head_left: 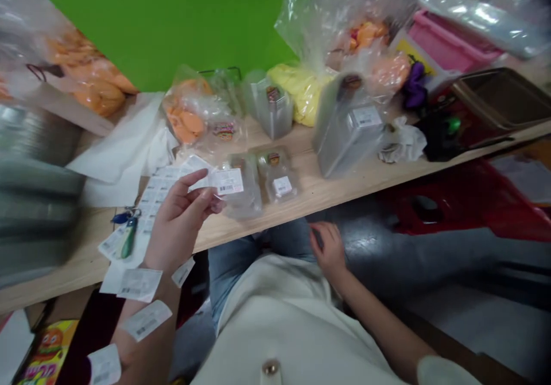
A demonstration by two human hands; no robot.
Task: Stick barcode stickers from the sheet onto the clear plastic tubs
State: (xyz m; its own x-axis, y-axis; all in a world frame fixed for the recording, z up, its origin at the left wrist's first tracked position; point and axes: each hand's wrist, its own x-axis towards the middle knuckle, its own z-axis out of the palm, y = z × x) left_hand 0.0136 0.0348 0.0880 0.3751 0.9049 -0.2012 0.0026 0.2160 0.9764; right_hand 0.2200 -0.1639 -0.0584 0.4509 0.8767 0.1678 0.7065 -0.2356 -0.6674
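My left hand (178, 224) is raised over the front edge of the wooden table (344, 181), fingers pinched on a white barcode label (228, 182). Several more white labels (140, 284) stick along my left forearm. Just beyond the label lie two small clear packets (278, 175), each with a white sticker. My right hand (329, 250) rests low on my knee below the table edge, fingers curled; whether it holds anything is unclear. A sheet of labels (166, 184) lies on the table under my left hand.
Clear bags of orange (187, 115) and yellow (301, 89) items, grey boxes (348, 127) and a pink tray (447, 43) crowd the table's back. Keys (127, 230) lie at the left front. A dark tray (503, 95) sits right. A red stool (456, 201) stands below.
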